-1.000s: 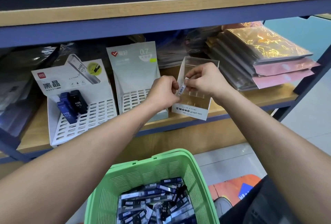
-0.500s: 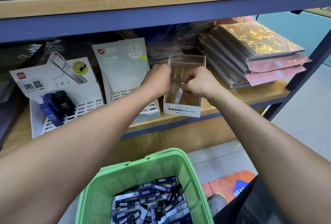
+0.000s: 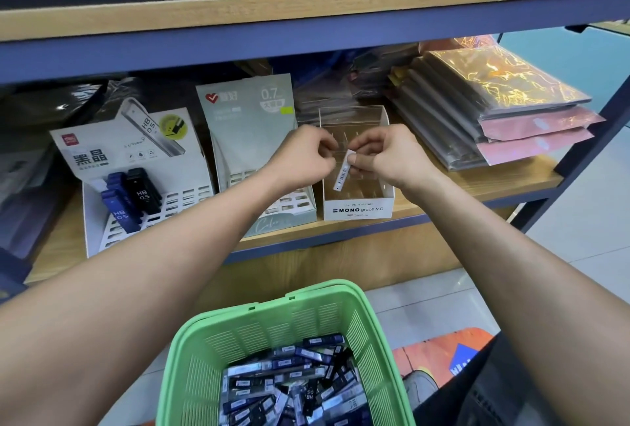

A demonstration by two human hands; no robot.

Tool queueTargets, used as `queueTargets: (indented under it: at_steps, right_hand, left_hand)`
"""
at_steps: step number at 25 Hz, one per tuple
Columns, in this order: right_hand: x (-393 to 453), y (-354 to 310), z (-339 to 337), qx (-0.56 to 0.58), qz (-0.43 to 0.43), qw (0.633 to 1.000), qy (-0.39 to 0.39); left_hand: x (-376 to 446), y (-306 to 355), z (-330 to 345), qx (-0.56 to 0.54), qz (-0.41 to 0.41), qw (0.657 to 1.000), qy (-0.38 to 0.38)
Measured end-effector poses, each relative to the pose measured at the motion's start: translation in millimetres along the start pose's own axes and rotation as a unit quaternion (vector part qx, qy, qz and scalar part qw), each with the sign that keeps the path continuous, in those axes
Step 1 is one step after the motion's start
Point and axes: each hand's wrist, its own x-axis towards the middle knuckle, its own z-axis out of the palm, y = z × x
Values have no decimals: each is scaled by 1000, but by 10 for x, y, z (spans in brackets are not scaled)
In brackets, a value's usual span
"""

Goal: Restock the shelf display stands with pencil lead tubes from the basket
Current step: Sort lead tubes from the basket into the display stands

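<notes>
On the wooden shelf [image 3: 443,200], above the MONO display stand [image 3: 358,211], the right hand [image 3: 385,156] pinches a white lead tube [image 3: 344,171], left hand [image 3: 303,156] curled beside it, apparently ready to slot it in, while the green basket [image 3: 204,340] waits below.

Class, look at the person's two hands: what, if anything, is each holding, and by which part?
The right hand pinches a white lead tube by its top end. Whether the left hand, fingers curled beside it, holds anything cannot be told.
</notes>
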Motion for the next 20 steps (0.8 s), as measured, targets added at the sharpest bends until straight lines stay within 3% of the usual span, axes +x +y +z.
queueTargets:
  at_steps: [3,5,9,12,16,20]
  right_hand:
    - [4,-26,7,22,-1,1000,-2]
    - [12,-20,4,36,7,999,2]
    - [11,4,-30,85,38,995,-41]
    - [-6,25,3,85,60,991,-79]
    - [-29,57,63,74,61,992,-80]
    - [-9,75,65,-118,-63,988,-72]
  left_hand:
    - [-79,-41,-2,-103,-33,990,-91]
    - [-99,-88,7,-138,-56,984,-101]
    - [-122,-206,-22,-242,-100,963,-69]
    - [-113,-236,-23,-212,-75,974,-31]
    - [-110,-213,-7,-275,-83,958,10]
    - [-82,-177,-16,-190,-60,980,9]
